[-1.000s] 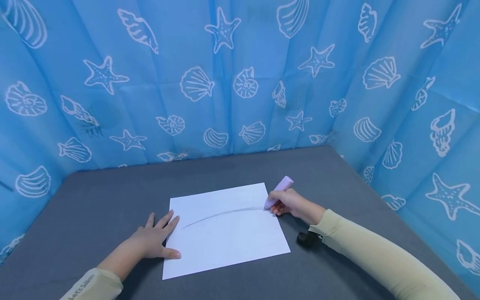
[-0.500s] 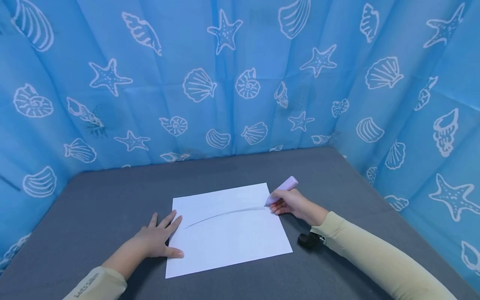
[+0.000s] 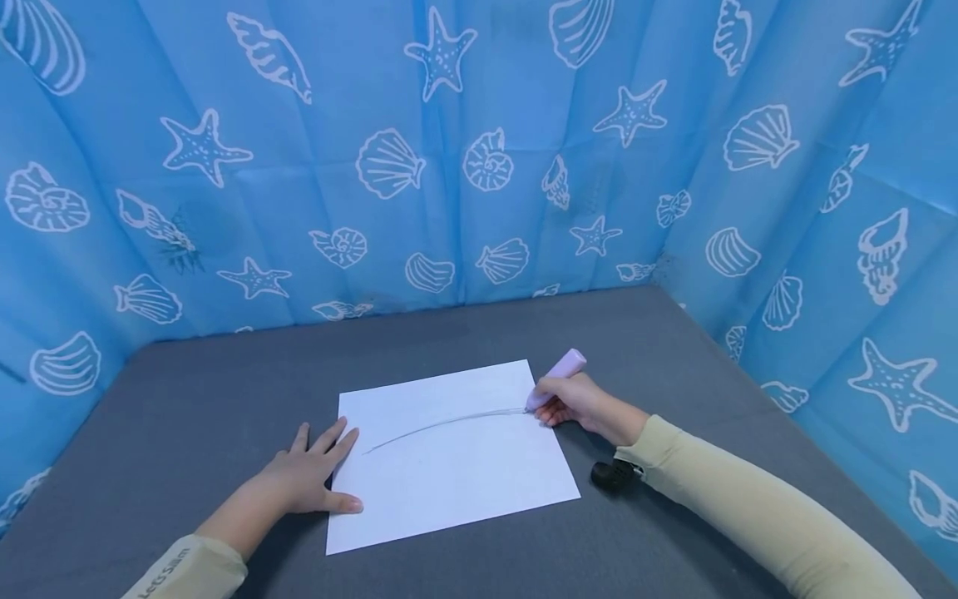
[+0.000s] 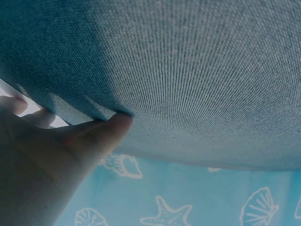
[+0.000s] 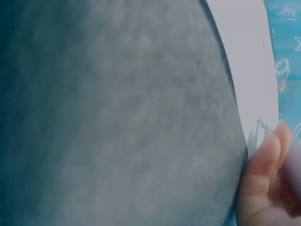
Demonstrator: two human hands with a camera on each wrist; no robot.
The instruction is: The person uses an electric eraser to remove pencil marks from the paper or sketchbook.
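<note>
A white sheet of paper [image 3: 449, 491] lies slightly turned on the grey table. A thin grey curved line [image 3: 441, 423] runs across it, rising from left to right, with doubled strokes toward its right end. My right hand [image 3: 572, 403] pinches a thick lilac pen [image 3: 557, 376], its tip at the right end of that line. In the right wrist view the narrow tip shows just beyond the fingers [image 5: 265, 157]. On the paper's left edge rests my left hand [image 3: 303, 478], fingers spread, thumb lying on the sheet. The left wrist view shows the fingers [image 4: 108, 134] against the cloth.
Grey cloth covers the table [image 3: 247, 383] around the paper. A blue curtain [image 3: 314, 191] with white shells and starfish hangs behind it and along both sides. A small black device [image 3: 614, 476] is at my right wrist, below the sleeve cuff.
The head view has shifted slightly. The lilac pen makes only small movements near the right end of the line. My left hand keeps its place on the paper.
</note>
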